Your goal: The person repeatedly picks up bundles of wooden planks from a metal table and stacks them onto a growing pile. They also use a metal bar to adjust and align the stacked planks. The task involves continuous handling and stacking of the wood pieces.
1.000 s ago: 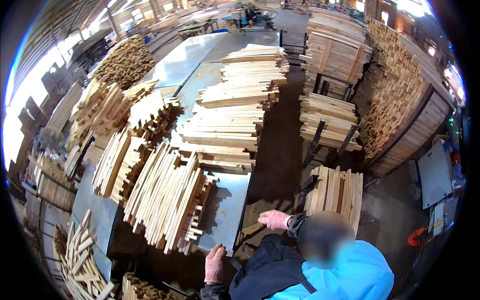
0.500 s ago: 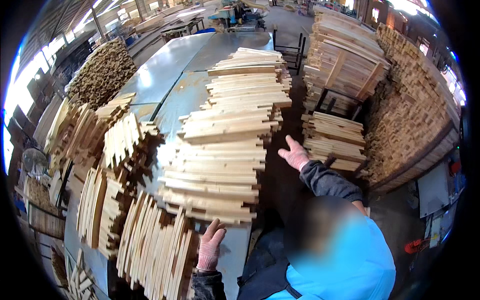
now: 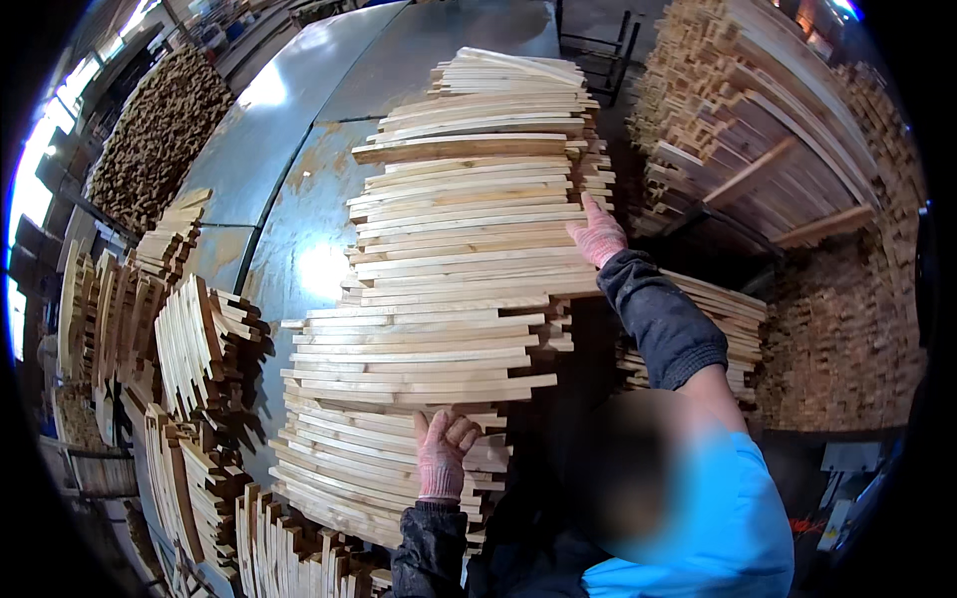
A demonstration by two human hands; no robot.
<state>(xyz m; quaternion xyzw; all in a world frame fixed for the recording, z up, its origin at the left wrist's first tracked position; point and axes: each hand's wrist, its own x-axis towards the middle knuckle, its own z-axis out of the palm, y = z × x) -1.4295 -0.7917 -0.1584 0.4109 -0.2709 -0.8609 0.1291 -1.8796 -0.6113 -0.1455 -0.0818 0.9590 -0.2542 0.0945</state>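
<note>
Small strip stack (image 3: 184, 344) at 9 o'clock on metal table (image 3: 478, 28). Long row of wooden strips (image 3: 469, 234) through centre toward 12. Left hand (image 3: 444, 460), 6 o'clock: fingers apart, now over row's near part, previously beside it. Right hand (image 3: 598, 237), 2 o'clock: thumb and fingers apart, shifted from dark gap (image 3: 596, 351) to strip ends; contact unclear. Judgement: both hands now engaged around row, grip not closed.

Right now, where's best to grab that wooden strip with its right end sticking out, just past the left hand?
Probably take the strip by its right end, coming from the right. That end juts past the strips beside it, while its middle lies packed close against them.
</note>
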